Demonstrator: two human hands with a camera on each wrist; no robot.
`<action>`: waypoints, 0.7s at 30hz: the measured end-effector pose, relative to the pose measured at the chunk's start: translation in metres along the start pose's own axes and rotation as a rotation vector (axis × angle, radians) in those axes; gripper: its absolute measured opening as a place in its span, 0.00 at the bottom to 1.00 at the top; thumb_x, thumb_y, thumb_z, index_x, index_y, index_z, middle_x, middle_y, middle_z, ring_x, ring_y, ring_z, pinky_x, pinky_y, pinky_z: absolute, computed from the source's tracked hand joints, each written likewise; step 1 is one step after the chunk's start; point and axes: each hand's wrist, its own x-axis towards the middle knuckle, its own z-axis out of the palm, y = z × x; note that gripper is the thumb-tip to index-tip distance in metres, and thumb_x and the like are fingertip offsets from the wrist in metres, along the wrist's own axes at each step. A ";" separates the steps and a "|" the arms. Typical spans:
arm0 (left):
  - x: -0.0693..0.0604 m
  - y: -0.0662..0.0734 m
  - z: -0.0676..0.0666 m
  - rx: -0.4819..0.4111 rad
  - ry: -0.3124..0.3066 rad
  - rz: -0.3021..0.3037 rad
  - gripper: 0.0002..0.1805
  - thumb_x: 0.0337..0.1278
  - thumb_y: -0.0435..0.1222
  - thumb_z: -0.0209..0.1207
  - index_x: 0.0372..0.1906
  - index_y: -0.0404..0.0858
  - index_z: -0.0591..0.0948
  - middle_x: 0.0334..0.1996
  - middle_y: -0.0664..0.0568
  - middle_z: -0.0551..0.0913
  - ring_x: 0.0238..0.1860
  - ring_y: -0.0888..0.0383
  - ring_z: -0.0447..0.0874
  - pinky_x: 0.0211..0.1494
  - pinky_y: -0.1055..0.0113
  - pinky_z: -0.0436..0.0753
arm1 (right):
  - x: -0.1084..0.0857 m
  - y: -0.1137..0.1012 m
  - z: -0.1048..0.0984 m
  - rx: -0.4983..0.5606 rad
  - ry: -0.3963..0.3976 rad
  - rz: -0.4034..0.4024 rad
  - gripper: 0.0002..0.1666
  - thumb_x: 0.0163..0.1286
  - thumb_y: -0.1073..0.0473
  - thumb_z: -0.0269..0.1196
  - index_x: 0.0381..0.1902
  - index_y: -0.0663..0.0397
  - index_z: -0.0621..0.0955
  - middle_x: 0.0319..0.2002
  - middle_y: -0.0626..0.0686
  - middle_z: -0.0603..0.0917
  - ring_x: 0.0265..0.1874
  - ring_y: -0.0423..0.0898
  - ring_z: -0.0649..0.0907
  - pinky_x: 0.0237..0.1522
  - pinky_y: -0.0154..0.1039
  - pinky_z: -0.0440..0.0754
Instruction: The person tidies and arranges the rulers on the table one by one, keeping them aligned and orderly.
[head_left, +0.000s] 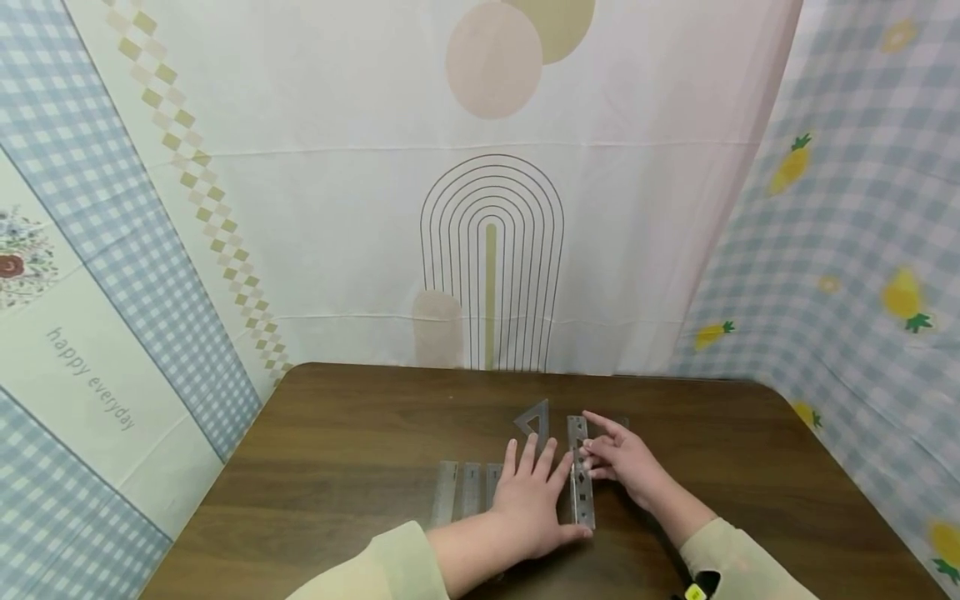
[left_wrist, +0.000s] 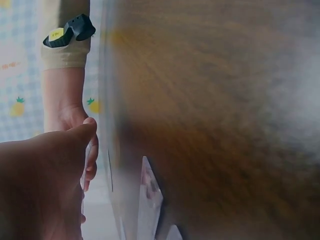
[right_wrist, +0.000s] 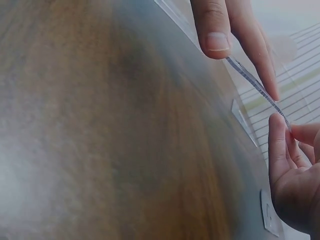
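Note:
A clear ruler [head_left: 582, 492] with shaped cut-outs is held above the table between both hands. My right hand [head_left: 626, 465] pinches it near its far part; in the right wrist view, the right thumb and finger meet at the strip's edge [right_wrist: 260, 89]. The left hand [head_left: 528, 507] is spread over the table, its fingers straight. Its thumb touches the ruler's near end, and the index fingertip is at the ruler's left edge. Beyond the left fingers lies a clear set square [head_left: 542, 410]. Another clear piece [head_left: 624, 423] is partly hidden behind the right hand.
Left of the left hand, several clear rulers [head_left: 446, 487] lie side by side on the brown wooden table [head_left: 330, 467], partly covered by the hand and forearm. A patterned cloth [head_left: 360, 250] hangs behind the table. A black wrist strap [left_wrist: 70, 32] is on the right sleeve.

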 end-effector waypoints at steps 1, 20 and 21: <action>-0.001 0.000 0.001 0.004 0.002 0.000 0.58 0.42 0.84 0.33 0.80 0.61 0.46 0.80 0.56 0.46 0.79 0.48 0.36 0.76 0.44 0.39 | 0.000 0.000 0.001 -0.001 -0.001 0.003 0.34 0.77 0.63 0.54 0.78 0.52 0.59 0.40 0.56 0.84 0.34 0.46 0.83 0.36 0.39 0.85; -0.024 -0.008 0.005 -0.049 0.031 0.014 0.58 0.42 0.83 0.36 0.79 0.58 0.53 0.79 0.55 0.51 0.79 0.46 0.41 0.76 0.43 0.44 | -0.008 0.008 0.021 0.040 -0.049 0.020 0.37 0.75 0.62 0.58 0.77 0.57 0.59 0.38 0.54 0.85 0.32 0.45 0.84 0.34 0.38 0.85; -0.026 -0.009 0.006 -0.049 0.034 0.011 0.59 0.42 0.83 0.37 0.79 0.58 0.54 0.79 0.55 0.51 0.79 0.46 0.42 0.76 0.43 0.44 | -0.008 0.009 0.022 0.044 -0.052 0.021 0.37 0.74 0.63 0.58 0.77 0.57 0.59 0.38 0.54 0.85 0.32 0.45 0.84 0.34 0.37 0.85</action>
